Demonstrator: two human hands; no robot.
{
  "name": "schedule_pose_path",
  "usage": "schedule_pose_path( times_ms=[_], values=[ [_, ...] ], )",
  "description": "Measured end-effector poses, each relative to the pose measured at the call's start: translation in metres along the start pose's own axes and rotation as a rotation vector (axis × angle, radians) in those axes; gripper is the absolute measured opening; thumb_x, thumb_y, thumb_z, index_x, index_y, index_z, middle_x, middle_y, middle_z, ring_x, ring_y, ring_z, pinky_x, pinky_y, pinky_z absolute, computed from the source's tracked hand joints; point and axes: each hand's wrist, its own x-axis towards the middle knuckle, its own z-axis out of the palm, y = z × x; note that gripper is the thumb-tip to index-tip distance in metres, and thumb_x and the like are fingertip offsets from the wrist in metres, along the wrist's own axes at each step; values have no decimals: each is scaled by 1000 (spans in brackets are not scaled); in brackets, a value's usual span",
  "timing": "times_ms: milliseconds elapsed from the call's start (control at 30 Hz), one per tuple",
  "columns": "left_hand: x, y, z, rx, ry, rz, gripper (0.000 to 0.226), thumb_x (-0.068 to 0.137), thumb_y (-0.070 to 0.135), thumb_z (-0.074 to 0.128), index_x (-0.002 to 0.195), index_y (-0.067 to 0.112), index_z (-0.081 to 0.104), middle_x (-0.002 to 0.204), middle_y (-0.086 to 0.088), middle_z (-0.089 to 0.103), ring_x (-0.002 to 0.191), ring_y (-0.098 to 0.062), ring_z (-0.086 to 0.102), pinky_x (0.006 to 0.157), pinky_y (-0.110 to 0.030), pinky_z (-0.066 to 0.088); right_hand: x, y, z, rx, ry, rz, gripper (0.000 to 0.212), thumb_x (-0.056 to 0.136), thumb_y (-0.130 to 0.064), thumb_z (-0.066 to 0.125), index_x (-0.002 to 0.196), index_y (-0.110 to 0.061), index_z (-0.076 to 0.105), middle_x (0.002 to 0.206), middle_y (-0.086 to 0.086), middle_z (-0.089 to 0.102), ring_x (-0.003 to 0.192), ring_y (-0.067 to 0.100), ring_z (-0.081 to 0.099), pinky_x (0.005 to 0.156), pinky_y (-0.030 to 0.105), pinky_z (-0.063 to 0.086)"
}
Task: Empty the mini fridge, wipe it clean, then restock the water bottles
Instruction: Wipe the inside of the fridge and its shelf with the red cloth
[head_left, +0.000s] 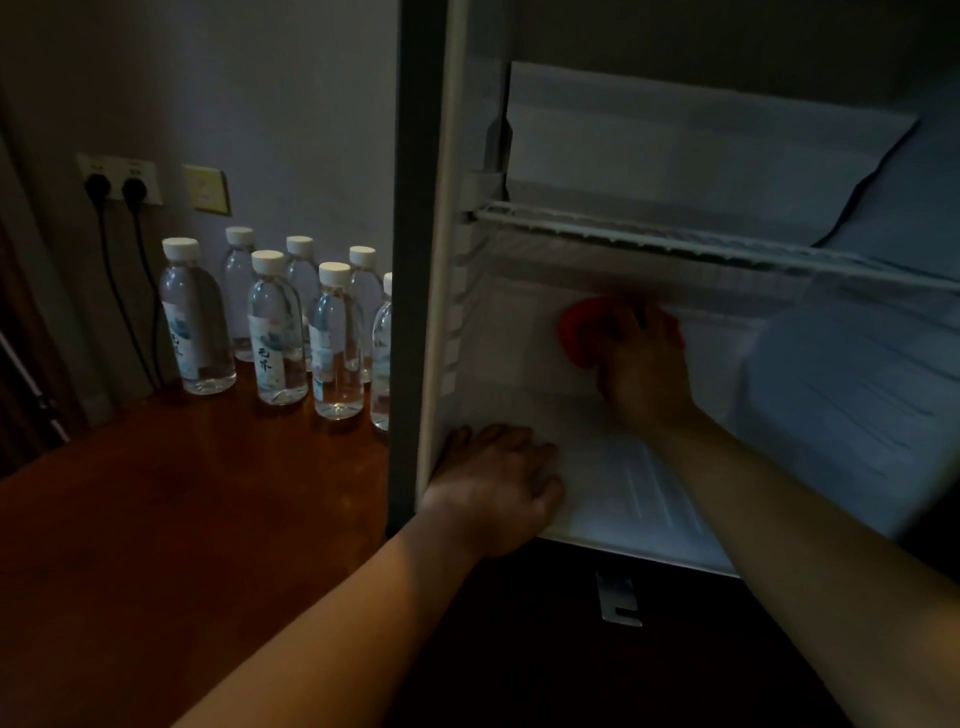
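The mini fridge (441, 312) stands open on the counter (156, 519), its lower compartment bare of bottles. A red cloth (574, 332) is pressed against the back wall of that compartment, just under the wire shelf (727, 244). The right hand (641, 358) covers the cloth, fingers curled over it and gripping it. The left hand (498, 478) rests on the fridge floor at the front left corner, fingers bent against the liner and holding nothing that can be seen.

Seven water bottles (275, 332) stand capped in a cluster on the counter, just left of the fridge, well clear of the work.

Judgement: emptying appears complete; the wiping step is in hand. The next move calls for carrying the cloth across the remaining wall and floor, and the shelf above, before any bottle goes back.

Limits of view: the light is poor and the cloth blurred. The rightmost bottle is cut off by the fridge edge. The pale surface at far right is probably the door, but cannot be confirmed. Two plugs (117, 187) sit in the wall sockets behind
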Motion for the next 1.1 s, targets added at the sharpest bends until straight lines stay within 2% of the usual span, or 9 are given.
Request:
schedule_pose_path(
  times_ms=[133, 367, 433, 533, 633, 800, 933, 1033, 1100],
  values=[
    [1, -2, 1, -28, -8, 11, 54, 101, 54, 32, 153, 36, 32, 162, 7, 24, 149, -17, 18, 120, -43, 6, -10, 11, 5, 45, 45, 24, 48, 58, 4, 74, 102, -15, 75, 107, 18, 63, 96, 43, 56, 75, 42, 48],
    [1, -3, 1, -36, 18, 36, 52, 101, 53, 34, 150, 35, 36, 159, 4, 30, 146, -19, 21, 118, -44, 8, 7, -13, 19, 82, 26, -36, 51, 63, -2, 67, 112, -18, 71, 109, 18, 62, 95, 46, 55, 75, 49, 51],
    [1, -2, 0, -27, 25, 40, 51, 101, 52, 35, 149, 34, 38, 157, 3, 32, 145, -21, 23, 116, -44, 10, 19, -29, 24, 72, 29, -73, 42, 68, -4, 66, 107, -18, 71, 104, 16, 62, 90, 45, 57, 70, 49, 51],
    [2, -2, 2, -31, 36, 38, 52, 100, 52, 37, 149, 34, 37, 157, 3, 33, 144, -21, 24, 116, -45, 11, 33, -54, 29, 36, 82, -248, 26, 80, -21, 55, 96, -18, 75, 98, 13, 66, 83, 43, 61, 62, 44, 53],
    [4, -3, 5, -40, 60, 39, 52, 99, 53, 38, 147, 34, 40, 154, 5, 37, 142, -20, 28, 115, -46, 14, 36, -73, 35, 9, 90, -328, 34, 85, -39, 50, 89, -17, 76, 100, 9, 67, 85, 40, 60, 65, 40, 50],
    [3, -3, 3, -46, 53, 32, 52, 100, 52, 37, 149, 34, 38, 154, 6, 36, 142, -20, 27, 116, -45, 11, 26, -64, 52, -46, 92, -389, 22, 84, -34, 61, 89, -18, 75, 106, 9, 66, 97, 34, 49, 76, 42, 40],
    [1, -3, 3, -42, 67, 34, 51, 100, 52, 37, 148, 35, 39, 157, 5, 34, 144, -19, 26, 117, -44, 11, 12, -47, 47, -94, -68, -339, 21, 80, -36, 69, 93, -23, 76, 110, 10, 64, 103, 32, 42, 83, 49, 48],
    [1, -2, 3, -43, 59, 25, 51, 100, 51, 36, 149, 36, 38, 158, 5, 32, 146, -18, 24, 118, -44, 10, 8, -28, 32, -141, -205, -292, 29, 81, -44, 73, 103, -26, 75, 114, 9, 64, 108, 36, 54, 89, 50, 46],
    [1, -2, 4, -42, 57, 23, 51, 100, 52, 36, 149, 36, 38, 159, 5, 31, 146, -18, 23, 119, -44, 10, 8, -20, 25, -134, -194, -303, 31, 77, -46, 78, 100, -25, 76, 108, 10, 66, 102, 37, 60, 85, 48, 49]
  ],
)
